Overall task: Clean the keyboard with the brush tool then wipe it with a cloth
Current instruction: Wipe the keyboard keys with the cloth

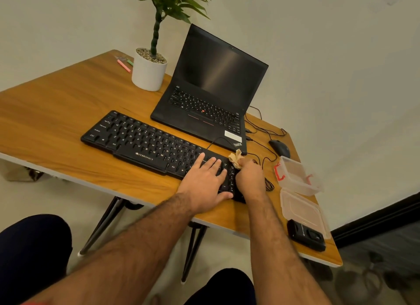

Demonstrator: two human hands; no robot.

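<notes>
A black keyboard (141, 141) lies slantwise across the wooden table (50, 113). My left hand (204, 182) lies flat on the keys near the keyboard's right end, fingers spread and straight. My right hand (250, 177) is at the keyboard's right end, fingers curled round a crumpled tan cloth (236, 159) that sticks out above the knuckles. The cloth touches the far right keys. No brush tool is visible.
An open black laptop (211, 95) stands behind the keyboard, a potted plant (148, 72) to its left. A black mouse (279, 147) and cables lie at right. A clear plastic box (297, 175), its lid (302, 211) and a small black device (306, 235) sit near the right edge.
</notes>
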